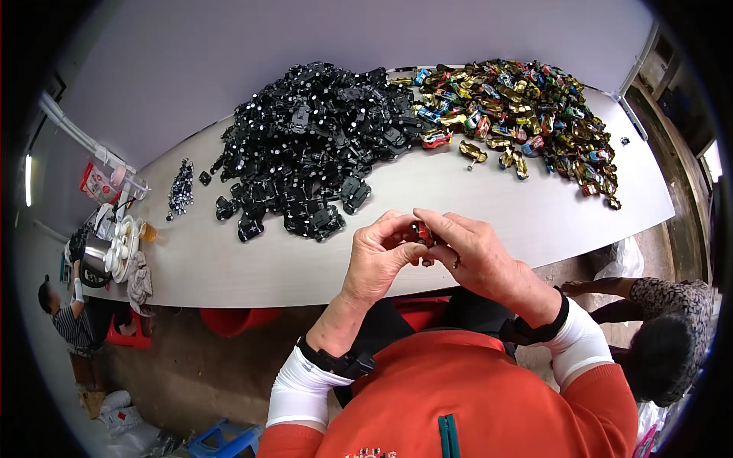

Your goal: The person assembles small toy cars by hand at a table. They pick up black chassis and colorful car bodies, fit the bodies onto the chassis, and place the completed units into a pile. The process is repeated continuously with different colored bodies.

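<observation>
Near the front edge of the table, my left hand (374, 259) and my right hand (481, 259) pinch a small red and dark toy car (421, 232) between thumbs and fingers. Fingers cover much of the car. Beyond my hands, to the left, rises a big heap of black toy car bases (313, 137) with wheels. At the far right lies a heap of shiny toy car body shells (527, 114) in gold, red, blue and green. One loose gold shell (473, 152) is on the near side of that heap. Small wheel-like parts (181, 188) form a little pile at the left.
The long pale table (427, 187) backs onto a wall. Stacked white dishes (126, 248), an amber cup (148, 231) and a metal pot (95, 256) occupy its left end. One person (65, 313) sits there; another (664, 336) is close on my right. A red basin (233, 320) is below the table.
</observation>
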`<action>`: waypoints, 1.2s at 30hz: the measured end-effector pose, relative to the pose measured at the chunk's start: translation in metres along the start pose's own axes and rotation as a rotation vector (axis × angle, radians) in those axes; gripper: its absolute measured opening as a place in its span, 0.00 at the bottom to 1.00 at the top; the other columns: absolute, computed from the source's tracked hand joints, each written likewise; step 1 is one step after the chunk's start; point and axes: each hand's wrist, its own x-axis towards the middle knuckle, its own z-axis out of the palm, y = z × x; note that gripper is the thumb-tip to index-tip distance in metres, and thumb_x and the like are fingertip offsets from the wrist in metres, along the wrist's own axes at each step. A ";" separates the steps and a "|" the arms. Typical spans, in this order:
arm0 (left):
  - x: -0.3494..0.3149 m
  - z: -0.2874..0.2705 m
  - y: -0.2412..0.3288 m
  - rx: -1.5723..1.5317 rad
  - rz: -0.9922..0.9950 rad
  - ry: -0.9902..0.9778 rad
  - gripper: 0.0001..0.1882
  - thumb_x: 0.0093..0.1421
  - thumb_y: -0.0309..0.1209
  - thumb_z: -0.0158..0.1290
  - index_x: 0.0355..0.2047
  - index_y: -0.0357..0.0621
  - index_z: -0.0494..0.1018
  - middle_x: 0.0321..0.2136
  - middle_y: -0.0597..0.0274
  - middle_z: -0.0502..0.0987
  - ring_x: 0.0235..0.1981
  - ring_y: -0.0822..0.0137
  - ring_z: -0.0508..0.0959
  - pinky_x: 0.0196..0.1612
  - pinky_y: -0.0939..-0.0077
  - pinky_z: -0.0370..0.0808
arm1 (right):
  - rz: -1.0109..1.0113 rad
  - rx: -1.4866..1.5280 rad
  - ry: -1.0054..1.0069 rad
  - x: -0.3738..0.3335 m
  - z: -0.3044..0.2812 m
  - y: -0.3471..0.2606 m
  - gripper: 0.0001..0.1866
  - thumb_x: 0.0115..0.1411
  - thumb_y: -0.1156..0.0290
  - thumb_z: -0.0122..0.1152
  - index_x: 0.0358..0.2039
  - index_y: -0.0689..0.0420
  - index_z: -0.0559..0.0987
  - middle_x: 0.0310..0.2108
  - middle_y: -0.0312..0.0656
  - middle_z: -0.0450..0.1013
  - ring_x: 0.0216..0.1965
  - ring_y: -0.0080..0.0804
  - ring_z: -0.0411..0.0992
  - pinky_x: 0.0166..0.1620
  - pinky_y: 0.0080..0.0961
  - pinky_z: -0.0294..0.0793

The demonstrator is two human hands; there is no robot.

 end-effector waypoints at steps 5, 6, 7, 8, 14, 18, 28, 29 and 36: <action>0.003 0.009 0.007 -0.082 -0.052 0.082 0.15 0.55 0.22 0.57 0.43 0.34 0.71 0.35 0.62 0.72 0.30 0.70 0.79 0.25 0.82 0.77 | 0.321 0.385 -0.006 0.001 0.001 0.005 0.08 0.56 0.80 0.58 0.36 0.66 0.71 0.28 0.47 0.74 0.27 0.29 0.75 0.28 0.24 0.75; 0.004 0.008 0.008 -0.047 -0.055 0.067 0.14 0.56 0.23 0.56 0.43 0.34 0.71 0.35 0.62 0.71 0.29 0.71 0.79 0.25 0.82 0.78 | 0.351 0.421 -0.082 0.007 -0.003 0.012 0.07 0.56 0.79 0.58 0.34 0.66 0.71 0.27 0.45 0.74 0.27 0.27 0.74 0.28 0.23 0.74; 0.002 0.001 0.001 0.030 -0.067 0.020 0.13 0.57 0.24 0.56 0.42 0.33 0.71 0.35 0.61 0.71 0.28 0.71 0.78 0.23 0.81 0.78 | 0.387 0.462 -0.160 0.010 -0.006 0.018 0.06 0.57 0.79 0.59 0.32 0.66 0.71 0.27 0.44 0.74 0.27 0.26 0.74 0.28 0.23 0.74; 0.002 -0.004 -0.005 0.032 -0.067 0.050 0.13 0.57 0.25 0.56 0.41 0.33 0.71 0.33 0.60 0.72 0.25 0.71 0.78 0.21 0.82 0.77 | 0.499 0.601 -0.167 0.013 -0.008 0.016 0.07 0.56 0.77 0.61 0.32 0.66 0.73 0.25 0.41 0.74 0.26 0.22 0.72 0.28 0.21 0.73; 0.001 -0.014 -0.023 -0.130 -0.049 0.292 0.08 0.55 0.24 0.58 0.34 0.35 0.71 0.24 0.58 0.75 0.17 0.71 0.75 0.14 0.84 0.70 | 0.475 0.382 -0.020 0.000 0.015 0.028 0.17 0.53 0.73 0.64 0.42 0.66 0.74 0.26 0.44 0.76 0.27 0.24 0.73 0.32 0.22 0.74; -0.001 -0.011 -0.026 -0.106 -0.119 0.247 0.07 0.55 0.22 0.56 0.34 0.35 0.71 0.25 0.57 0.76 0.16 0.71 0.75 0.14 0.84 0.70 | 0.405 0.248 -0.046 0.000 0.009 0.033 0.19 0.52 0.67 0.66 0.41 0.65 0.75 0.26 0.50 0.76 0.28 0.34 0.75 0.33 0.28 0.74; 0.006 -0.054 -0.047 -0.464 -0.327 0.256 0.05 0.57 0.26 0.56 0.34 0.39 0.72 0.29 0.50 0.78 0.14 0.71 0.72 0.12 0.86 0.66 | 0.645 0.424 -0.193 -0.008 -0.001 0.059 0.11 0.63 0.73 0.47 0.33 0.65 0.78 0.24 0.36 0.73 0.27 0.18 0.70 0.30 0.17 0.70; 0.005 -0.054 -0.047 -0.440 -0.325 0.256 0.05 0.57 0.25 0.56 0.34 0.39 0.72 0.29 0.50 0.77 0.14 0.71 0.72 0.12 0.86 0.66 | 0.658 0.486 -0.185 -0.005 0.000 0.054 0.11 0.62 0.73 0.49 0.35 0.65 0.78 0.24 0.37 0.73 0.26 0.19 0.70 0.30 0.18 0.70; 0.005 -0.043 -0.039 -0.275 -0.281 0.218 0.05 0.57 0.22 0.55 0.34 0.37 0.72 0.25 0.55 0.76 0.14 0.71 0.73 0.11 0.85 0.66 | 0.701 0.666 -0.194 0.002 0.005 0.050 0.10 0.58 0.75 0.55 0.39 0.65 0.79 0.24 0.37 0.75 0.25 0.18 0.71 0.29 0.17 0.71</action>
